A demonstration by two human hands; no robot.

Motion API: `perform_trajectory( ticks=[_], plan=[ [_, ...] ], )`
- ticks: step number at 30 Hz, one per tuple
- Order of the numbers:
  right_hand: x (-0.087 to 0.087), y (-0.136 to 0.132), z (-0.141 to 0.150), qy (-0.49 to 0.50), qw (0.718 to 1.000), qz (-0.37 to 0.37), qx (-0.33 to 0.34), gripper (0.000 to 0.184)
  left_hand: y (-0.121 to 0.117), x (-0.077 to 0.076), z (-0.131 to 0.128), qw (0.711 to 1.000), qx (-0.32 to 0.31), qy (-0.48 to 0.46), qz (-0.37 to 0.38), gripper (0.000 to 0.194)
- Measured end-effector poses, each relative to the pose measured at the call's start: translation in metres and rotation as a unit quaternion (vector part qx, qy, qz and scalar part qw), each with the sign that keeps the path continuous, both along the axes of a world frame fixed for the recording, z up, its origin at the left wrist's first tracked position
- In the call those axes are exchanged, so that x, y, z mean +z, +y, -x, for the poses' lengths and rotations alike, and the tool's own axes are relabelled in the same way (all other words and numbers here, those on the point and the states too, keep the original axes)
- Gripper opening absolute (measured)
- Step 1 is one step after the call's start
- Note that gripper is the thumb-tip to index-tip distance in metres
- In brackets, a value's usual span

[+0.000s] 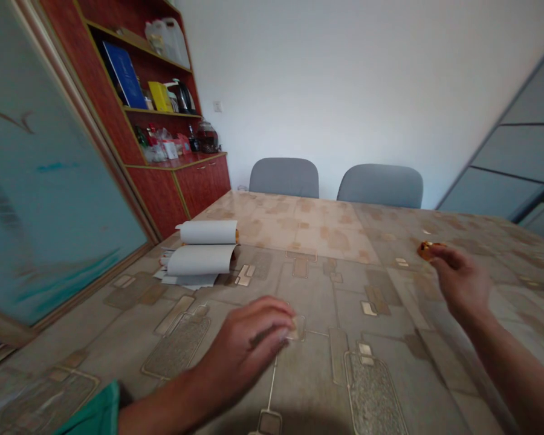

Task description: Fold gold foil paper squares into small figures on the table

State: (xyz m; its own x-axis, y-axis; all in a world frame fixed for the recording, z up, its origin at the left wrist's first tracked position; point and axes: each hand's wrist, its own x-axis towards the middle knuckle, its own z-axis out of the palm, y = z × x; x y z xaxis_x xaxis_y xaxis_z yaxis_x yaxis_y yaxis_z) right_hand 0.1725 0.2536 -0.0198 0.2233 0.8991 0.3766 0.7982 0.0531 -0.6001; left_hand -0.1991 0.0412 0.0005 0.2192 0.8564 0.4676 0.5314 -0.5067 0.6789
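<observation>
My left hand hovers over the near middle of the patterned tablecloth. Its fingers curve towards the thumb with a small gap, and I see nothing held between them. To the right, my right hand pinches a small, shiny orange-brown thing between fingers and thumb; its kind is not clear. Farther left on the table lie two curled stacks of white-grey paper, an upper roll and a nearer roll. A bit of orange shows at the end of the upper roll.
Two grey chairs stand behind the table's far edge, against a white wall. A red-brown cabinet with bottles, boxes and a kettle is at the back left. A frosted glass door borders the left side.
</observation>
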Motion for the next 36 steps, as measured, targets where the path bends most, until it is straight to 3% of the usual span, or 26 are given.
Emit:
perform_trajectory(
  ticks=[2,5,8,10,13,17,21,25,28,32,36],
  plan=[
    [-0.008,-0.022,0.03,0.097,0.994,-0.013,0.043,0.029,0.016,0.014,0.032,0.982,0.113,0.082,-0.128,0.022],
    [-0.018,-0.064,0.07,0.211,0.969,0.008,0.132,0.021,0.047,0.033,0.092,0.904,0.342,0.205,-0.154,0.036],
    [-0.022,-0.103,0.103,0.288,0.931,0.065,0.213,0.021,0.072,0.042,0.145,0.883,0.398,0.216,-0.124,0.051],
    [-0.022,-0.121,0.123,0.325,0.902,0.111,0.262,0.021,0.082,0.042,0.167,0.884,0.368,0.284,-0.042,0.057],
    [-0.022,-0.129,0.155,0.368,0.856,0.163,0.324,0.025,0.089,0.037,0.18,0.891,0.325,0.315,-0.001,0.06],
    [-0.014,-0.114,0.201,0.395,0.8,0.213,0.399,0.036,0.084,0.032,0.179,0.903,0.28,0.327,0.001,0.061],
    [-0.003,-0.092,0.246,0.403,0.772,0.224,0.438,0.038,0.061,0.028,0.174,0.919,0.22,0.326,-0.024,0.048],
    [-0.002,-0.086,0.275,0.402,0.759,0.236,0.454,0.029,0.041,0.022,0.174,0.93,0.184,0.315,-0.049,0.036],
    [-0.008,-0.096,0.28,0.402,0.76,0.239,0.451,0.025,0.035,0.019,0.175,0.931,0.18,0.309,-0.068,0.032],
    [-0.009,-0.105,0.266,0.4,0.776,0.224,0.434,0.021,0.035,0.022,0.17,0.925,0.194,0.303,-0.122,0.031],
    [0.002,-0.099,0.24,0.394,0.792,0.213,0.415,0.026,0.031,0.026,0.154,0.917,0.14,0.299,-0.224,0.023]
  ],
)
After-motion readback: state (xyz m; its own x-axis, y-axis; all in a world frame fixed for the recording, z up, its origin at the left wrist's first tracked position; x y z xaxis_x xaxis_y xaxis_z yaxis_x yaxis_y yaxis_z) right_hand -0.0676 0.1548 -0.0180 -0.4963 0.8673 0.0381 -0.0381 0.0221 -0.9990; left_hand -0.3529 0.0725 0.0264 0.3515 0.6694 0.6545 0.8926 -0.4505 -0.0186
